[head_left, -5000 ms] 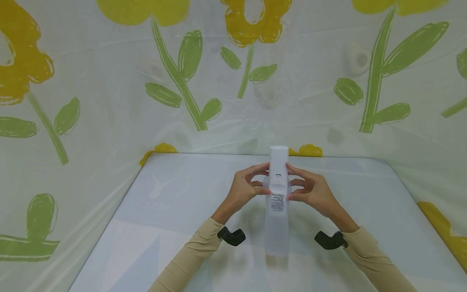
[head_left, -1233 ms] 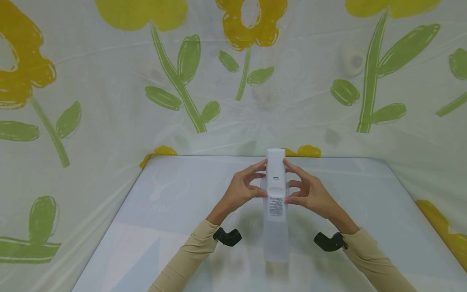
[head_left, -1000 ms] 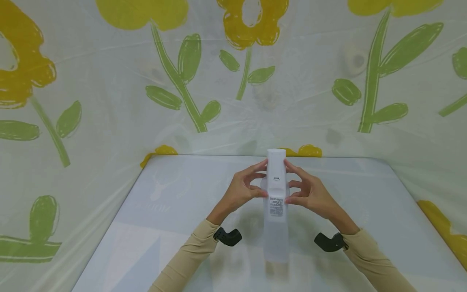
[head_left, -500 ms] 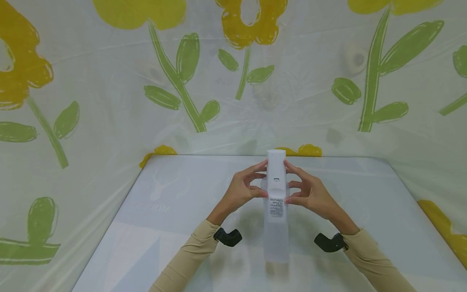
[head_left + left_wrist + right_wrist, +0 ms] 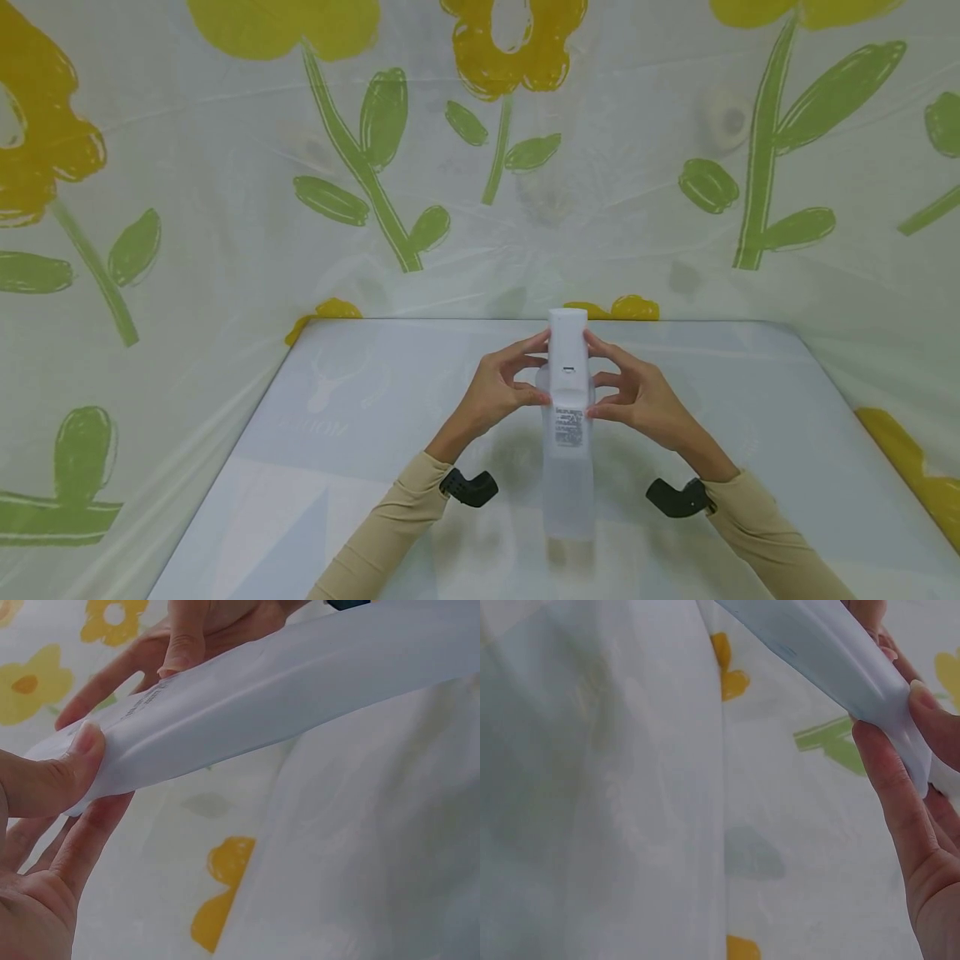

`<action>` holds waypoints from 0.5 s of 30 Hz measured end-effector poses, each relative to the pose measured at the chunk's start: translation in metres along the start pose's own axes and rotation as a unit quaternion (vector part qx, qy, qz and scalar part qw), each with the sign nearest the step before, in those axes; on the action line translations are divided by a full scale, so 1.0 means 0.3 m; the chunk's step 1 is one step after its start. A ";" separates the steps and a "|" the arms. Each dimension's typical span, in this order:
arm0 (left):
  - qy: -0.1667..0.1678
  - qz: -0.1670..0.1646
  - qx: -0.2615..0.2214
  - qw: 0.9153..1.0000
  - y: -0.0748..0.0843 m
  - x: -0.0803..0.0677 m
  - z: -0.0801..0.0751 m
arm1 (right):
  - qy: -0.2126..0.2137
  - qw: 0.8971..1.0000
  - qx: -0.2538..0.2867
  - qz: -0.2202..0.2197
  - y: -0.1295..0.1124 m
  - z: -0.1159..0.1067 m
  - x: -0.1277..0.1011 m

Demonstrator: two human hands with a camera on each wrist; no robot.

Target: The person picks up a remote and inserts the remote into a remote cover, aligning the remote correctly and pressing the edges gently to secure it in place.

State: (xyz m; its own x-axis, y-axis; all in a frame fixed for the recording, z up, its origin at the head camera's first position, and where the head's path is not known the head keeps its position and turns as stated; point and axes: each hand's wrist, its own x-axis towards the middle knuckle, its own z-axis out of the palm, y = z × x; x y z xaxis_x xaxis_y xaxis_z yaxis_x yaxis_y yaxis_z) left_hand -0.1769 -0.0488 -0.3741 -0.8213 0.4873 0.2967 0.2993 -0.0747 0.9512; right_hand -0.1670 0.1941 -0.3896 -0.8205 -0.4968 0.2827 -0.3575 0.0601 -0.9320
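A long white gadget [image 5: 567, 496] is being held up above the middle of the table [image 5: 300, 517], a printed label [image 5: 568, 427] and a small slot [image 5: 568, 368] showing on its face. Over the table, the left hand [image 5: 491, 386] is pinching the gadget's left edge between thumb and fingers, and the right hand [image 5: 647, 394] is pinching its right edge the same way. Beige sleeves [image 5: 382, 527] are reaching in above the table's near part. A flowered curtain [image 5: 225, 208] is hanging behind the table and along its sides.
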 end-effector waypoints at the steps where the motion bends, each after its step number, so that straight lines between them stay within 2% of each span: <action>1: 0.001 0.000 0.000 1.000 0.000 0.000 0.000 | 0.000 1.000 0.000 -0.001 0.000 0.000 0.000; 11: 0.004 0.004 0.007 1.000 -0.006 -0.005 -0.001 | 0.006 1.000 -0.006 -0.003 -0.002 0.003 -0.004; 15: 0.011 0.006 0.008 1.000 -0.049 0.004 -0.007 | 0.008 1.000 -0.010 -0.005 -0.006 0.006 -0.003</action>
State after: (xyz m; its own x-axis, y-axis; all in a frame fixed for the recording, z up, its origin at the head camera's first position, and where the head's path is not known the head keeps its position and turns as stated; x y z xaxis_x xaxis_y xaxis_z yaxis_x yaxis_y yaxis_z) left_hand -0.1834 -0.0489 -0.3877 -0.8277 0.4673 0.3108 0.3174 -0.0669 0.9459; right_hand -0.1647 0.1930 -0.3886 -0.8237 -0.4834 0.2964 -0.3751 0.0726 -0.9241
